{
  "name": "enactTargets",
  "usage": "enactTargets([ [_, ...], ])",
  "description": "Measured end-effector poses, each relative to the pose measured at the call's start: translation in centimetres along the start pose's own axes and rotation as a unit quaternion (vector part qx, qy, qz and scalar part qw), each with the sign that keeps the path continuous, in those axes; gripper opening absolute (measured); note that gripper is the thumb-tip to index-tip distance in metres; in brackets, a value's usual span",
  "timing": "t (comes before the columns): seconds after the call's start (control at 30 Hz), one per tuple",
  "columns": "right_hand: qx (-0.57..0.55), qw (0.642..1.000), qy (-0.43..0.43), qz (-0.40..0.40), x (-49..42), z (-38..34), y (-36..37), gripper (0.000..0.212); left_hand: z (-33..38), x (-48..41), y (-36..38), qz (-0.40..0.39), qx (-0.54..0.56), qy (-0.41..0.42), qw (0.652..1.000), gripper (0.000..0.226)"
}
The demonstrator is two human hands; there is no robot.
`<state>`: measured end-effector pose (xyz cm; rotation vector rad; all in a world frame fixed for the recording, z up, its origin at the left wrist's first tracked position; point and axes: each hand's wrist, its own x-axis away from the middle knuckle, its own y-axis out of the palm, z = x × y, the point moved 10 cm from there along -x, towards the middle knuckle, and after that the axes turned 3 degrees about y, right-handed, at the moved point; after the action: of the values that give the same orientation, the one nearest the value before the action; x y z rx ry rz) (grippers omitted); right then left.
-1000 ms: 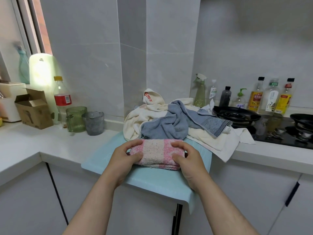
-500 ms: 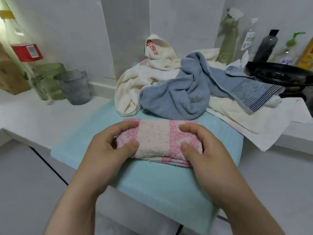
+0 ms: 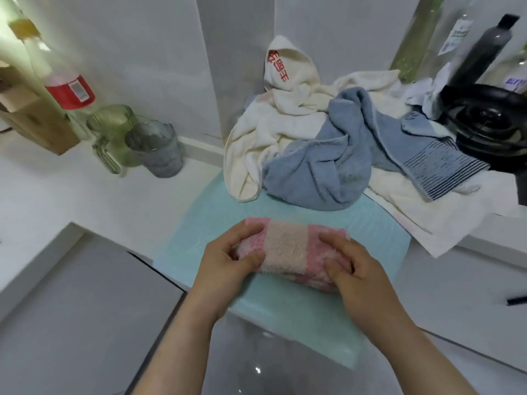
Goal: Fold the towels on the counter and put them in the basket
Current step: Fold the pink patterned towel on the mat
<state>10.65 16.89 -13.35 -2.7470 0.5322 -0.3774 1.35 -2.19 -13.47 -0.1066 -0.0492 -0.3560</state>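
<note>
Folded pink towel (image 3: 288, 249): lying on the teal mat (image 3: 285, 323) at the near edge of the counter (image 3: 71, 195). We are clamping it, left hand (image 3: 225, 266) and right hand (image 3: 362, 280) curled round either end. Folding seemingly done; next we are needing to carry it to the basket, which is out of view.

A towel pile (image 3: 328, 155) is blocking the far half of the mat (image 3: 196, 223); a pan (image 3: 493, 124) is crowding its right. The cups (image 3: 155, 149) and bottle (image 3: 68, 89) are standing far left. Bare counter (image 3: 85, 195) is lying open between cups and mat.
</note>
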Motion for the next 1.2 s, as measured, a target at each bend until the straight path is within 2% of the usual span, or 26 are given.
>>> enactTargets([
  [0.13,-0.054,0.998,0.031,0.013,2.1,-5.1,-1.7,0.041,4.3,0.6,-1.4,-0.011,0.03,-0.017,0.999,0.042],
  [0.27,-0.057,0.998,0.015,0.006,4.5,-11.0,-3.7,0.043,10.7,1.2,-2.8,-0.037,0.064,-0.005,0.997,0.041],
  [0.5,-0.086,0.996,-0.019,0.018,7.8,-18.9,-7.3,0.059,19.8,2.0,-3.5,-0.065,0.069,0.034,0.995,0.045],
  [0.7,-0.116,0.99,-0.056,0.056,9.9,-21.3,-11.5,0.059,24.2,2.7,-1.8,-0.077,0.098,0.069,0.99,0.03],
  [0.77,-0.143,0.985,-0.068,0.066,10.8,-21.8,-13.2,0.058,25.6,3.2,-0.5,-0.08,0.088,0.071,0.99,0.032],
  [1.0,-0.15,0.978,-0.104,0.1,13.6,-22.7,-20.1,0.051,30.9,5.0,7.0,-0.151,0.099,0.11,0.977,0.032],
  [1.2,-0.162,0.975,-0.107,0.104,15.8,-21.9,-27.3,0.052,33.4,7.2,13.7,-0.158,0.081,0.122,0.976,0.03],
])
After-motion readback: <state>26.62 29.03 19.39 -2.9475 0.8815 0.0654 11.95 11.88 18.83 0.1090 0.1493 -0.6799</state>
